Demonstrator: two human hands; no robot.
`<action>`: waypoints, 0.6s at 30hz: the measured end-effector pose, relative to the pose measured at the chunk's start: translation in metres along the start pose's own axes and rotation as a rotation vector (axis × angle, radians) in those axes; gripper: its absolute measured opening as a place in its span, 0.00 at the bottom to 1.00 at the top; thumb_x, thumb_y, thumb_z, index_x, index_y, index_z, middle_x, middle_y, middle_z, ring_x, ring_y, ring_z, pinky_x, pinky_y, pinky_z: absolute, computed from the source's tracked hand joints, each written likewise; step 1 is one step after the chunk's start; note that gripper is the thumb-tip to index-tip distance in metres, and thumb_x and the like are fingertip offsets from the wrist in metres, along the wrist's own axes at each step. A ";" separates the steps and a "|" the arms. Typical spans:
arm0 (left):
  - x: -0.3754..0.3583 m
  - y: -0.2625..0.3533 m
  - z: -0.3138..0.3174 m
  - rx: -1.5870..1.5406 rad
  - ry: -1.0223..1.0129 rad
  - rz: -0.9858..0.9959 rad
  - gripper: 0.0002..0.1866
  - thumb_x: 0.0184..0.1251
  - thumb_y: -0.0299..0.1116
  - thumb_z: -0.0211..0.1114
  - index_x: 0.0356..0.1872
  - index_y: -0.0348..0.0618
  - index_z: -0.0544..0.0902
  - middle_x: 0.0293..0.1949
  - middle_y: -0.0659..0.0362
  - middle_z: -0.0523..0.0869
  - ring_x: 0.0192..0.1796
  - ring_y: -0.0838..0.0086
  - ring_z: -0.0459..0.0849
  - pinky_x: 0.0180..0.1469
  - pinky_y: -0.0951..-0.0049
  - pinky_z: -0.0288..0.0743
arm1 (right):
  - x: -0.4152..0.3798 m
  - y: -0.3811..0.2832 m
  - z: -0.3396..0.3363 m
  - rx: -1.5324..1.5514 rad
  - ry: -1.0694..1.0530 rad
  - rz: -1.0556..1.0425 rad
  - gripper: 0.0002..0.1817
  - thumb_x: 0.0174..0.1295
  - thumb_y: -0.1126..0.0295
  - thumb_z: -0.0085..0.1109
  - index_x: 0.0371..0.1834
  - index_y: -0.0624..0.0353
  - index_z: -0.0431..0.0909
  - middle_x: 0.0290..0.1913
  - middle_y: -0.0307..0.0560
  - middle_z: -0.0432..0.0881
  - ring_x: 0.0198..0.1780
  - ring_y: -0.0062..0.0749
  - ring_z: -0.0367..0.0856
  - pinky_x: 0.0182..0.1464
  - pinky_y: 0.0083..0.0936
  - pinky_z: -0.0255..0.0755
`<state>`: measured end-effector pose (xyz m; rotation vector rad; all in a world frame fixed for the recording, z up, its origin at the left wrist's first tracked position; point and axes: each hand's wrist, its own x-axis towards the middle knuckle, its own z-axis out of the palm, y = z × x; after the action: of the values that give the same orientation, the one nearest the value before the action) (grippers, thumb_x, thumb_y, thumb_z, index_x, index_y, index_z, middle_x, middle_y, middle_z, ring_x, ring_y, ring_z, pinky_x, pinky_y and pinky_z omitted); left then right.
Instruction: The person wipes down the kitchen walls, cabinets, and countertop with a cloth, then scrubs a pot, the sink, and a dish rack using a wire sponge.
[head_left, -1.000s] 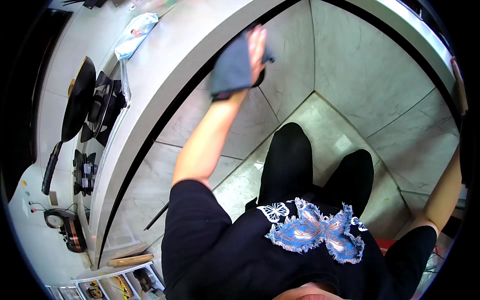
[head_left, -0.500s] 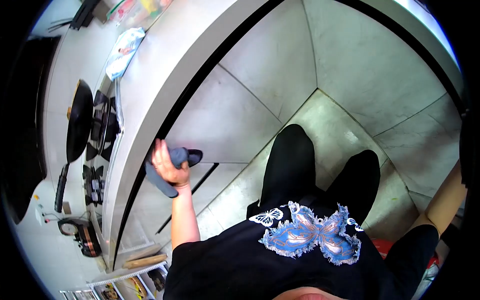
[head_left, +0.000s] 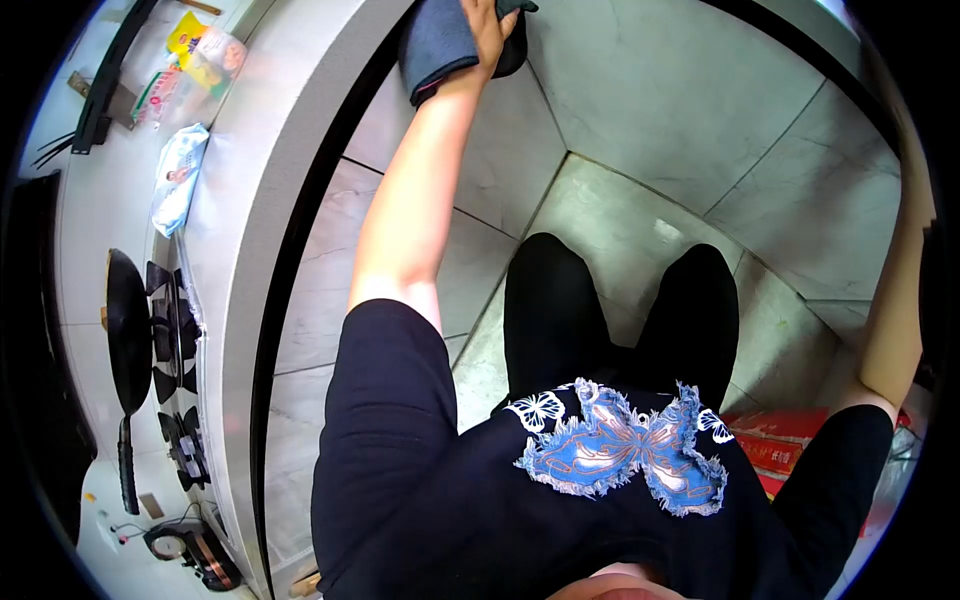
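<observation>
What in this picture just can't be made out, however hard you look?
- Right hand: out of the head view, lost past the dark right rim; only the forearm shows.
- Left hand: fingertips cut off by the top edge.
- Grey cloth: its upper part cut off likewise.
- Packets on the counter: print too small to read.

Left arm outstretched, left hand [head_left: 488, 28] pressed flat (right hand unseen)
</observation>
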<state>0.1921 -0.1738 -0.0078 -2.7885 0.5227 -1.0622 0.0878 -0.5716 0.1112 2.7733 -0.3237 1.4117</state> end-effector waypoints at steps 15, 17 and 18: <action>-0.341 -0.036 0.051 -0.557 -0.542 0.071 0.25 0.77 0.29 0.53 0.73 0.38 0.70 0.70 0.43 0.75 0.69 0.53 0.77 0.74 0.59 0.67 | 0.001 0.005 -0.005 -0.039 0.060 -0.007 0.19 0.59 0.52 0.56 0.38 0.49 0.92 0.35 0.54 0.91 0.37 0.53 0.89 0.41 0.49 0.79; -0.307 -0.023 -0.018 0.102 -0.586 0.395 0.31 0.72 0.26 0.56 0.77 0.40 0.66 0.76 0.47 0.70 0.72 0.52 0.74 0.75 0.56 0.64 | -0.004 -0.001 -0.016 -0.059 0.074 -0.011 0.18 0.59 0.53 0.56 0.37 0.50 0.92 0.34 0.54 0.90 0.36 0.52 0.89 0.39 0.49 0.78; -0.297 -0.034 -0.029 0.105 -0.535 0.310 0.34 0.69 0.29 0.60 0.78 0.42 0.65 0.77 0.49 0.67 0.75 0.52 0.69 0.77 0.55 0.59 | -0.012 -0.015 -0.037 0.063 0.025 -0.031 0.17 0.60 0.55 0.55 0.34 0.54 0.89 0.33 0.54 0.88 0.37 0.51 0.87 0.41 0.45 0.77</action>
<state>-0.0242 -0.0353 -0.1644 -2.6200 0.7582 -0.2557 0.0543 -0.5507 0.1245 2.7941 -0.2390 1.4744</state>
